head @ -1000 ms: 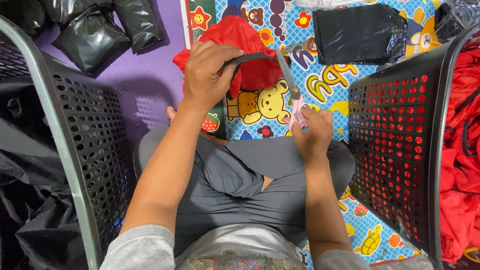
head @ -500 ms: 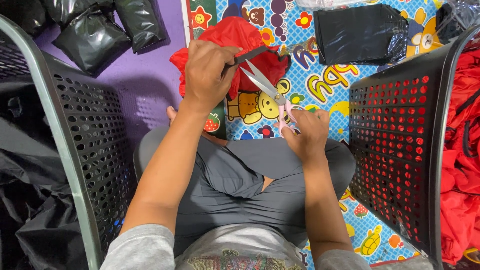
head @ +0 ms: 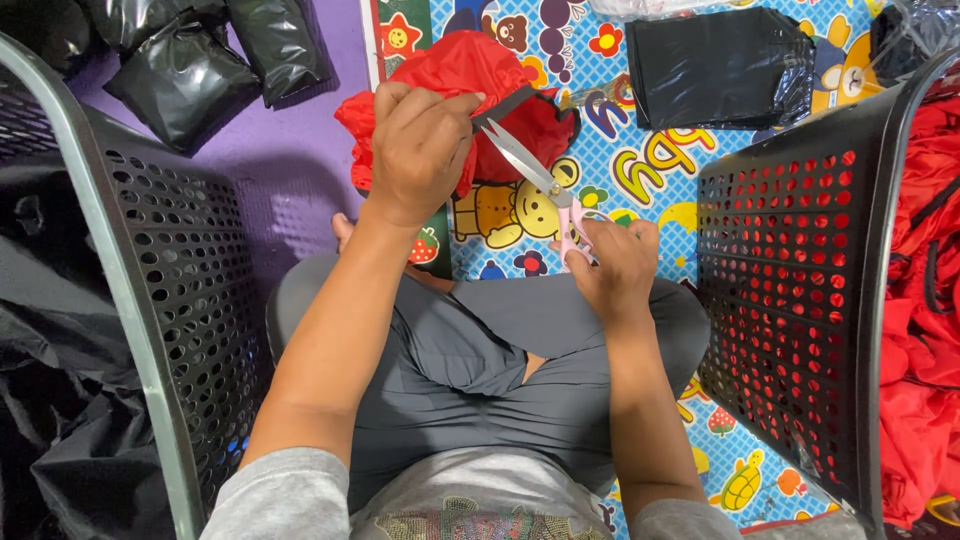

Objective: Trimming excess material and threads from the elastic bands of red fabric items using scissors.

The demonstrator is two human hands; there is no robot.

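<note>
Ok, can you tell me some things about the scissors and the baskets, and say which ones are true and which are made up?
1. The right hand holds pink-handled scissors. True.
2. The left hand grips a blue cloth. False: it grips a red fabric bundle with a black strap.
3. The basket on the right holds red fabric. True.
4. The scissor blades are closed. False: they are open.
5. The play mat is plain white. False: it is colourful, with cartoon animals.

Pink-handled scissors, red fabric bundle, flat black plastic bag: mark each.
Pink-handled scissors (head: 530,165), head view, on the steel blades.
Red fabric bundle (head: 450,70), head view, top fold.
Flat black plastic bag (head: 715,65), head view, its middle.
</note>
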